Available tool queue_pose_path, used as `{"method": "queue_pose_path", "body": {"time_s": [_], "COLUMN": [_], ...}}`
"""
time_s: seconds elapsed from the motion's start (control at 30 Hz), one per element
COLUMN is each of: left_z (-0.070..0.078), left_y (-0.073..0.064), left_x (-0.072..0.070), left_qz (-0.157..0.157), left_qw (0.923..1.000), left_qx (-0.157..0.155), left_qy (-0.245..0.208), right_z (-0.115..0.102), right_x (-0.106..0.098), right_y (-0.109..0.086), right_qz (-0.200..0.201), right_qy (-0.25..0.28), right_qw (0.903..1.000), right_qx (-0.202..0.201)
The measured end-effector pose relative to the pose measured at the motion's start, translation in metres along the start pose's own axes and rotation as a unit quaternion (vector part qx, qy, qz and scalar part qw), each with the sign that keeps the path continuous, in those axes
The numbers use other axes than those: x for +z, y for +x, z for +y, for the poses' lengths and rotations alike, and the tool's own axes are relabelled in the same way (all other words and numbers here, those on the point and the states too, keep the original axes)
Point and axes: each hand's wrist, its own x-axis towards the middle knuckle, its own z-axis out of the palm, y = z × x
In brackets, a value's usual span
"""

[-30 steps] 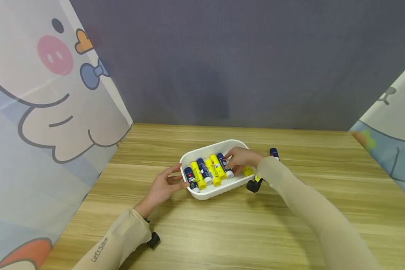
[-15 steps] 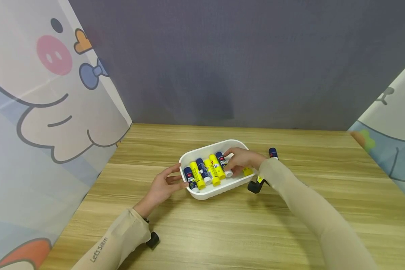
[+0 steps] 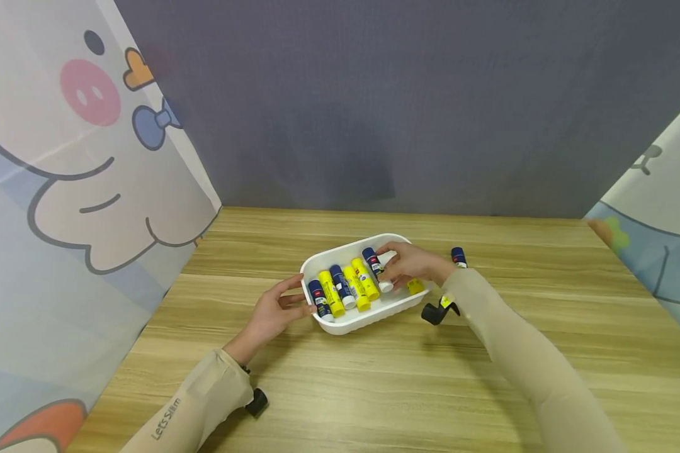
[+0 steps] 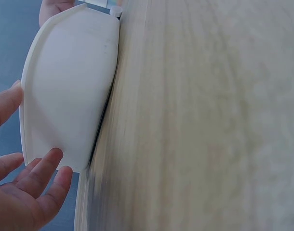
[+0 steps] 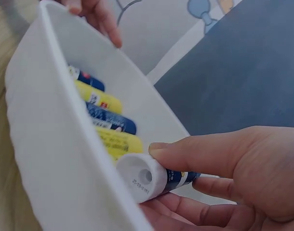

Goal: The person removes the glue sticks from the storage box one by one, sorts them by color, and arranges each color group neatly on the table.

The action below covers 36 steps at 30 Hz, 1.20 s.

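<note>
A white plastic basket (image 3: 344, 326) holds a row of glue sticks, some yellow (image 3: 365, 278) and some navy (image 3: 320, 298). My right hand (image 3: 413, 263) reaches in and pinches a navy glue stick with a white base (image 5: 142, 175) between thumb and fingers, beside that row. Past my palm, a yellow piece (image 3: 415, 287) shows at the basket's right end, partly hidden. My left hand (image 3: 271, 316) spans the left end, its fingers spread and touching the rim and outer wall (image 4: 70, 96).
Behind my right wrist another navy-capped glue stick (image 3: 458, 256) lies on the wooden table (image 3: 340, 384), partly covered by the sleeve. A dark grey panel (image 3: 374, 107) rises behind the table, with cartoon-printed sheets (image 3: 102, 163) at both sides.
My right hand has shifted slightly away from me with the navy glue stick, which now sits a little higher than its neighbours in the head view. The left hand and basket stay put.
</note>
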Motion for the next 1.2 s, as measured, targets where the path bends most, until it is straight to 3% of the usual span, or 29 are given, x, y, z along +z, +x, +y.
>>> {"method": "queue_pose_path", "body": {"time_s": [0.47,1.2], "left_z": [0.000,0.000], "left_y": [-0.001,0.000], "left_x": [0.000,-0.001], "left_qz": [-0.003,-0.001], "left_qw": [1.0000,1.0000], "left_qx": [-0.004,-0.004], "left_qy": [0.002,0.003], "right_z": [-0.002,0.015], "right_x": [-0.014,-0.046], "right_y": [-0.018,-0.045], "right_qz": [0.014,0.086], "right_qy": [0.020,0.077], "right_qw": [0.9990,0.9886], "right_qx": [-0.037,-0.097]}}
